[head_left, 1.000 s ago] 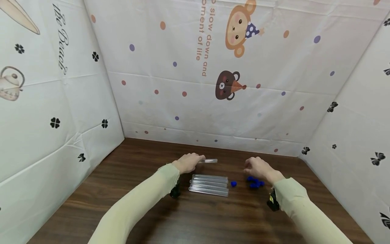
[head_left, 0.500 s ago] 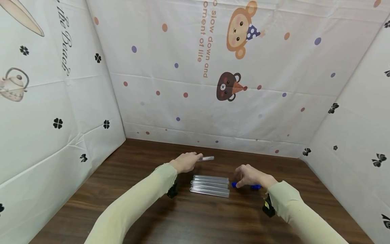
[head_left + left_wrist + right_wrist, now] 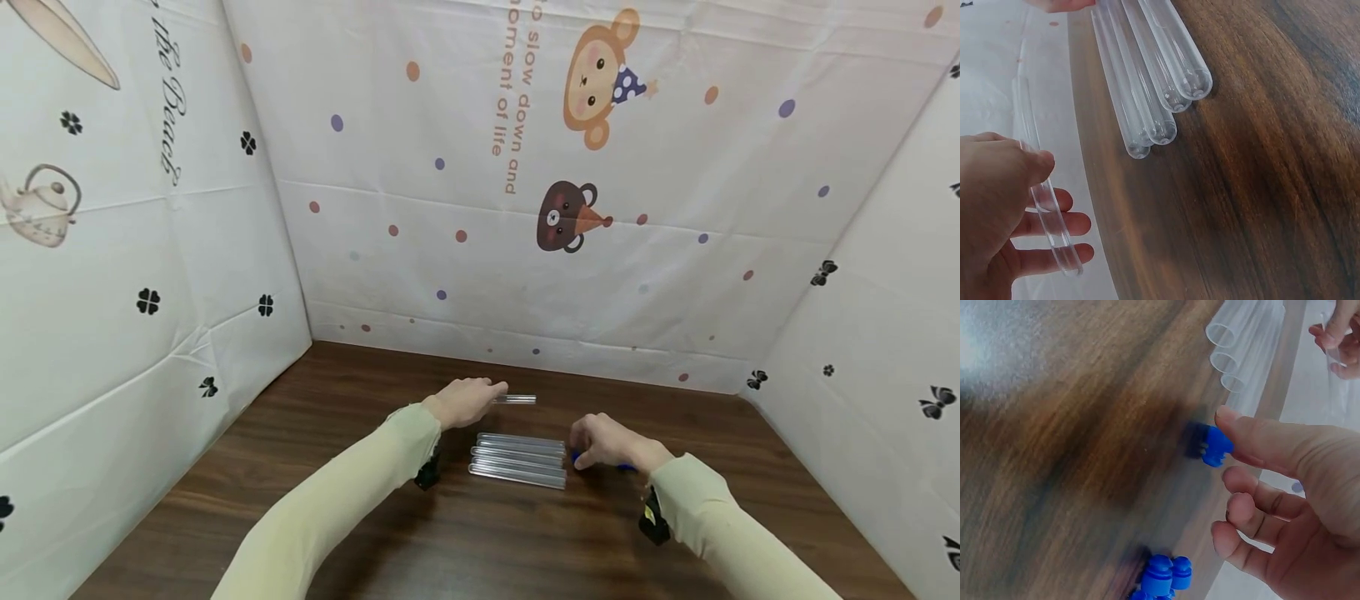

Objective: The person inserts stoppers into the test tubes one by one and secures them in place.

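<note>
The left hand point(image 3: 991, 200) holds one clear tube point(image 3: 1054, 219), thin and transparent, with rounded end. It is farther from the person than the other clear tubes point(image 3: 517, 461), which lie side by side on the counter point(image 3: 480, 533), rounded ends to the left, open mouths to the right. Near these mouths, one ridged blue stopper point(image 3: 1215, 447) is beside the right thumb point(image 3: 1260, 440); whether they touch is not clear. More blue stoppers point(image 3: 1159, 575) make a small group apart.

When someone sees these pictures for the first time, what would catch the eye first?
Probably the blue stoppers by the right hand, vivid against the dark wooden table. Next, the clear tubes lying side by side on it, and one tube in the left hand. Behind, a cartoon monkey may stand out on the white backdrop.
</note>
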`<state>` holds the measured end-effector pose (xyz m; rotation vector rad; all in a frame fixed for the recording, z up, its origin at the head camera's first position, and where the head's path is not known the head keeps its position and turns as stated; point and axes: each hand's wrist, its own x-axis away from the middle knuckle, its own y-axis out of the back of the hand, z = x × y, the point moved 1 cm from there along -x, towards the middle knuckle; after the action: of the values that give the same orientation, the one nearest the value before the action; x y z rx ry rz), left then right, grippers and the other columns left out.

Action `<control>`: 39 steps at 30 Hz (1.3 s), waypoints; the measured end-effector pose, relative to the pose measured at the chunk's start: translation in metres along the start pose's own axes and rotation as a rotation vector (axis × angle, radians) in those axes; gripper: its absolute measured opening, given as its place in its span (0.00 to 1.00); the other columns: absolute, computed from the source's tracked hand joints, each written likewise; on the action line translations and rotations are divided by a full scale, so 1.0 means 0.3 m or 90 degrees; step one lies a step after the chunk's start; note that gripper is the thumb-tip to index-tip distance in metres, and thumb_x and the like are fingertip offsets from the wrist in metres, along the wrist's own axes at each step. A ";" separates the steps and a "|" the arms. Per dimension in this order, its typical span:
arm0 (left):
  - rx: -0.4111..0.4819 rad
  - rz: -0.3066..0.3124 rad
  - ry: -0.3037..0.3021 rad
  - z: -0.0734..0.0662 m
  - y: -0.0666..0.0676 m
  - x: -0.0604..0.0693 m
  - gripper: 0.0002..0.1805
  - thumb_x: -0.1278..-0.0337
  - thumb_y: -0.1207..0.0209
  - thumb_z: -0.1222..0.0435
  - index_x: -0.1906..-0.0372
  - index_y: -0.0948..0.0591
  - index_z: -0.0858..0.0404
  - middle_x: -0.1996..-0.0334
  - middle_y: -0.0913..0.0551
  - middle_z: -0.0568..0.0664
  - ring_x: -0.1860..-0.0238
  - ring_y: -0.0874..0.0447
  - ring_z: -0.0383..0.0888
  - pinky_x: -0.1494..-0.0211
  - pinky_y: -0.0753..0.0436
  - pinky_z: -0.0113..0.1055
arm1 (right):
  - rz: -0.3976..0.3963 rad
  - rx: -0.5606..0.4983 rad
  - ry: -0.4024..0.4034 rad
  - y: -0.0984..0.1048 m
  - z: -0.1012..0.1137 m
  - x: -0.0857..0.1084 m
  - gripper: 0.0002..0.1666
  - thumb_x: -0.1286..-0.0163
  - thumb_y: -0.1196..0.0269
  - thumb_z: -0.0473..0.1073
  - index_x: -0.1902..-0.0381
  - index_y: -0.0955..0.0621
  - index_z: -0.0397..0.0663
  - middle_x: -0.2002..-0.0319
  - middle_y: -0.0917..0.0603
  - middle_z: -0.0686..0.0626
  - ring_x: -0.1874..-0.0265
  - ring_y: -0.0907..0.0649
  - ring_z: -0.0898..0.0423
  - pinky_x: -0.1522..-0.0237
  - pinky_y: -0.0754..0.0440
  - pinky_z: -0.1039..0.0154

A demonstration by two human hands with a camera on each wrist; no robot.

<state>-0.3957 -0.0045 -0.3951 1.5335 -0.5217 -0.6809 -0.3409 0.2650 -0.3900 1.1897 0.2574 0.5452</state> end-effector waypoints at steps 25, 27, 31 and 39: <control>-0.033 -0.005 -0.009 -0.019 0.020 -0.005 0.18 0.38 0.44 0.75 0.46 0.27 0.57 0.66 0.16 0.45 0.73 0.24 0.37 0.70 0.26 0.29 | -0.079 0.109 -0.027 0.035 -0.002 0.003 0.07 0.41 0.32 0.36 0.65 0.17 0.39 0.78 0.21 0.53 0.79 0.25 0.61 0.75 0.26 0.65; -0.047 -0.008 -0.006 -0.020 0.019 -0.007 0.18 0.39 0.43 0.75 0.46 0.26 0.57 0.64 0.15 0.46 0.69 0.20 0.38 0.68 0.23 0.29 | -0.094 0.099 -0.016 0.053 -0.007 -0.001 0.08 0.39 0.34 0.36 0.63 0.17 0.37 0.78 0.20 0.53 0.80 0.26 0.62 0.74 0.26 0.66; -0.062 -0.008 -0.003 -0.023 0.020 -0.010 0.19 0.38 0.44 0.75 0.45 0.25 0.56 0.61 0.15 0.46 0.63 0.16 0.40 0.64 0.20 0.30 | -0.116 0.056 -0.004 0.089 -0.010 -0.008 0.06 0.34 0.38 0.36 0.63 0.17 0.38 0.75 0.17 0.51 0.78 0.23 0.62 0.73 0.24 0.66; -0.053 -0.009 -0.012 -0.036 0.026 -0.019 0.20 0.38 0.44 0.74 0.43 0.25 0.56 0.61 0.14 0.46 0.66 0.17 0.39 0.66 0.21 0.28 | -0.160 -0.084 -0.053 0.138 -0.004 -0.002 0.10 0.32 0.39 0.40 0.59 0.16 0.39 0.68 0.15 0.47 0.72 0.20 0.57 0.70 0.22 0.63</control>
<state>-0.3918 0.0066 -0.3865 1.4545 -0.4911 -0.7202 -0.3531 0.2767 -0.3520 1.0314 0.2915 0.2878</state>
